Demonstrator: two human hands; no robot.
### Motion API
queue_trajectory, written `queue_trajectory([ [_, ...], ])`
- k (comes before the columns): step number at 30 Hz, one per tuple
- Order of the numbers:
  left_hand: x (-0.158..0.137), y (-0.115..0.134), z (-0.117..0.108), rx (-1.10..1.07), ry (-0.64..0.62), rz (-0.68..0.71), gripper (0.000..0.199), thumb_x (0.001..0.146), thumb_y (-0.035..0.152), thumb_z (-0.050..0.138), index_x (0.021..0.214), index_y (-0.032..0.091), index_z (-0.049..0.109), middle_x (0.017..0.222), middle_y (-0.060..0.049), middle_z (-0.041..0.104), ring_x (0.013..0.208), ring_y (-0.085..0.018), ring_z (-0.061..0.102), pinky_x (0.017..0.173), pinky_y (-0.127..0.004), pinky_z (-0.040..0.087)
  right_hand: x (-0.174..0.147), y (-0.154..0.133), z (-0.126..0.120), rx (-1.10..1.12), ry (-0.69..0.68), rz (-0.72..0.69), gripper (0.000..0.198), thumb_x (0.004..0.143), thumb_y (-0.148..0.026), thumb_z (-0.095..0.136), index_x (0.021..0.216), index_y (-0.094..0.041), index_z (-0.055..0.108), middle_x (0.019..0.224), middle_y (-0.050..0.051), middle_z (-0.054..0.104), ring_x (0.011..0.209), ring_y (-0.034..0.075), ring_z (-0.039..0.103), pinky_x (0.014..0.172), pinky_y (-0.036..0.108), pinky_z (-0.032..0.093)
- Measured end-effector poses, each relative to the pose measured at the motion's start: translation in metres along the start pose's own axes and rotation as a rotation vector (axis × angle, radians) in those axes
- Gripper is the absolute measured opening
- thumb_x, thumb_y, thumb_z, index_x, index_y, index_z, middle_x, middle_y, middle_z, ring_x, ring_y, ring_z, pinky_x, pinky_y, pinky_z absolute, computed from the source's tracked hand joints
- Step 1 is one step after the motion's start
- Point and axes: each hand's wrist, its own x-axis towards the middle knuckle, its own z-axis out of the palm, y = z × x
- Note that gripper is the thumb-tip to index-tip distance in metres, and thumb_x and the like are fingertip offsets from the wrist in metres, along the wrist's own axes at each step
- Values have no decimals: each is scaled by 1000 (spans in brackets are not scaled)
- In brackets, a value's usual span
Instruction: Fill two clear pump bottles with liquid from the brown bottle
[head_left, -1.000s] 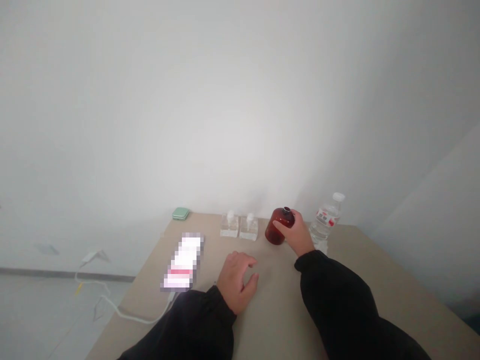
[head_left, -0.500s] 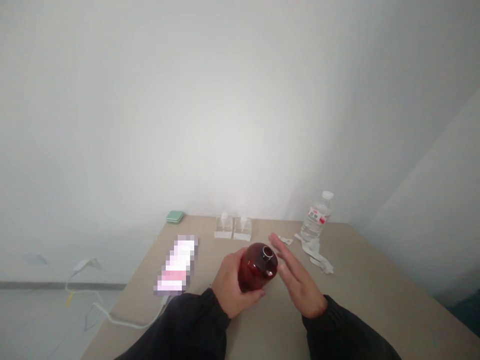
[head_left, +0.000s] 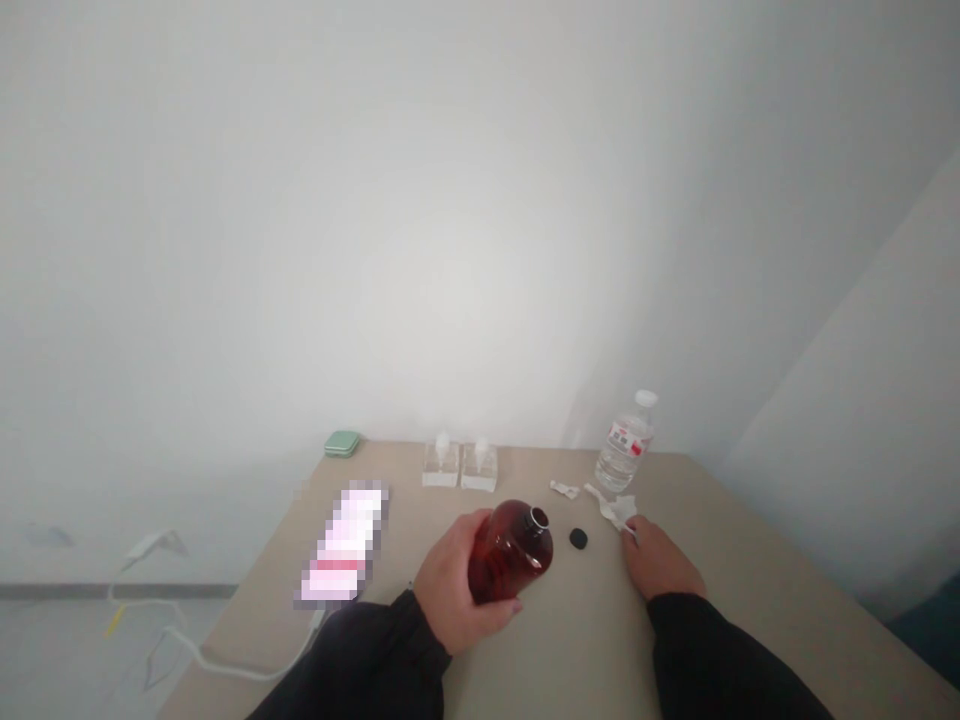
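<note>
My left hand (head_left: 448, 590) is wrapped round a glossy reddish-brown bottle (head_left: 506, 560), tilted so that its uncapped neck points up and right. A small round black cap (head_left: 578, 539) lies on the table just right of the bottle. Further right, the fingers of my right hand (head_left: 661, 562) are closed on the near end of a crumpled white tissue (head_left: 618, 508). Part of that tissue is hidden under the hand.
Behind the tissue stands a clear water bottle (head_left: 626, 450). A tissue scrap (head_left: 564, 490) lies nearby. Two clear square bottles (head_left: 441, 465) stand at the table's back edge, left of them a green case (head_left: 342, 444). A blurred-screen phone (head_left: 346, 545) with a white cable (head_left: 240, 672) lies left.
My right hand has moved right, from beside the brown bottle to the tissue, and taken hold of it. The black cap now shows on the table. My left hand still holds the bottle.
</note>
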Motion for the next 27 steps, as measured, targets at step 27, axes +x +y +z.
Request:
queue_trajectory([
  [27, 1, -10, 20, 350, -14, 142, 76, 49, 32, 74, 121, 22, 51, 100, -11, 63, 87, -33, 61, 79, -45, 50, -81, -117, -62, 627, 26, -613, 28, 93, -35, 44, 70, -21, 55, 64, 0, 57, 60, 15, 56, 56, 26, 45],
])
